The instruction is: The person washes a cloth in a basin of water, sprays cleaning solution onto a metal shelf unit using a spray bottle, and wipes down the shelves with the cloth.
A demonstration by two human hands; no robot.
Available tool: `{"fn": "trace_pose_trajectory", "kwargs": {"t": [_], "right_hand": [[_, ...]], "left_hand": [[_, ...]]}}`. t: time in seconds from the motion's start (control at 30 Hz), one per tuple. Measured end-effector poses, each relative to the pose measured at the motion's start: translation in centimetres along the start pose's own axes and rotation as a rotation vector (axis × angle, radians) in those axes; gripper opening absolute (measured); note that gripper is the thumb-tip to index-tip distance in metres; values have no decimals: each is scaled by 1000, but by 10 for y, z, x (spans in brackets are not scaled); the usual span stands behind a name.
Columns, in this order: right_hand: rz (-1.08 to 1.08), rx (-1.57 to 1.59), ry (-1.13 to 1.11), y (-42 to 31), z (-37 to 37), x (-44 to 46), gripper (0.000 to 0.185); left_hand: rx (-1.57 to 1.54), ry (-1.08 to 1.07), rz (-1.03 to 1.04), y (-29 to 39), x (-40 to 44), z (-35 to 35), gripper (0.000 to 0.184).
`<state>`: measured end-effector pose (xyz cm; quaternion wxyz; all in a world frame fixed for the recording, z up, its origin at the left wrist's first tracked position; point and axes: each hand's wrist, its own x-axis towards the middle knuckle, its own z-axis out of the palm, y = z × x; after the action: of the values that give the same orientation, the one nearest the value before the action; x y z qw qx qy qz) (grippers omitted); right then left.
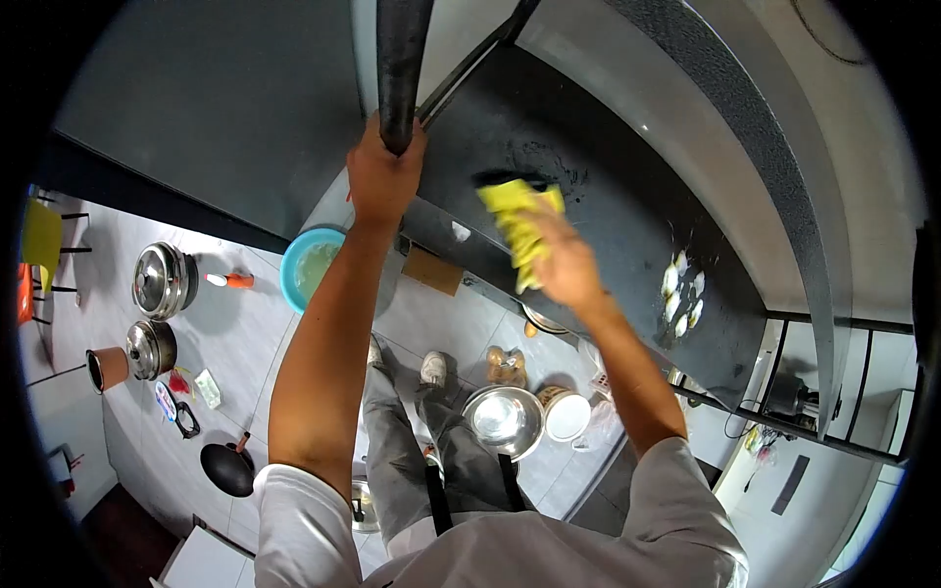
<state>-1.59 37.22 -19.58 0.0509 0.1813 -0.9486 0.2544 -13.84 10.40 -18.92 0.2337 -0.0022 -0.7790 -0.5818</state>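
My left hand (385, 174) is closed round a dark upright pole (404, 69), with the arm stretched out. In my right hand (569, 257) is a crumpled yellow cloth (515, 211), slightly blurred, with a black part at its far end. The cloth lies against the dark panel (618, 196), beside smeared wet marks (549, 157). Further right on the same panel are several blobs of white foam (672, 292), apart from my hand.
Below left stands a blue basin (292, 272) of cloudy water. Around the tiled floor are lidded pots (159, 281), a spray bottle (231, 280), a wok (227, 468), a metal bowl (502, 423) and a white-lidded bucket (567, 417). A curved panel edge (755, 98) rises at right.
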Motion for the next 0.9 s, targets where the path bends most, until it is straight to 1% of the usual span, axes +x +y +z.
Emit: {"fn": "trace_pose_trajectory", "kwargs": {"t": [0.03, 0.07, 0.1, 0.13, 0.17, 0.23, 0.3, 0.33, 0.37, 0.4, 0.43, 0.47, 0.5, 0.53, 0.6, 0.63, 0.67, 0.73, 0.77, 0.8, 0.87, 0.9], "right_hand": [[193, -68, 5, 7, -21, -2, 64], [293, -167, 62, 39, -29, -6, 61], [589, -201, -3, 69, -41, -3, 58], [660, -358, 20, 113, -46, -5, 60], [674, -405, 6, 156, -51, -6, 58], [495, -680, 112, 209, -33, 12, 51], [661, -715, 8, 192, -16, 44, 49], [826, -571, -159, 132, -9, 77, 48], [786, -341, 160, 89, 12, 94, 47], [437, -336, 225, 65, 35, 104, 48], [258, -411, 301, 40, 65, 111, 53], [135, -328, 236, 9, 77, 115, 59], [44, -179, 197, -25, 79, 112, 60], [-34, -102, 151, -45, 75, 105, 58], [-117, -35, 52, -53, 57, 88, 55], [-137, -31, 17, -49, 46, 77, 56], [-157, -29, -18, -39, 31, 66, 58], [-61, -62, 69, -6, 9, 45, 60], [81, -131, 104, 21, -2, 38, 60], [224, -201, 138, 51, -13, 29, 61], [570, -321, 173, 125, -30, 24, 52], [480, -470, 205, 185, -39, 19, 48]], "left_hand": [[4, 2, -5, 1, -1, 0, 22], [-10, 2, -2, -2, -3, 0, 22], [-25, 2, 4, -5, -4, 1, 22], [-38, 4, 13, -8, -3, 2, 21], [-71, 12, 1, -7, -3, 3, 21], [-138, 28, -27, -4, -6, 7, 21], [-131, 43, -35, -1, -8, 7, 21], [-128, 48, -36, 1, -8, 8, 21], [-147, 65, -36, 3, -7, 9, 21], [-165, 80, -36, 4, -6, 10, 21], [-181, 92, -41, 3, -8, 11, 21], [-170, 84, -37, 1, -10, 11, 21], [-161, 75, -28, -1, -11, 9, 21], [-153, 72, -9, -1, -7, 9, 21], [-149, 93, 38, -4, -4, 11, 22], [-144, 102, 55, -4, -5, 11, 22], [-163, 71, -18, -1, -6, 10, 22], [-207, 6, -171, 4, -8, 7, 21], [-187, 18, -120, -5, -8, 10, 20], [-190, 31, -115, -4, -8, 9, 20], [-193, 53, -101, 0, -9, 10, 20], [-210, 40, -110, 0, -10, 11, 21]]}}
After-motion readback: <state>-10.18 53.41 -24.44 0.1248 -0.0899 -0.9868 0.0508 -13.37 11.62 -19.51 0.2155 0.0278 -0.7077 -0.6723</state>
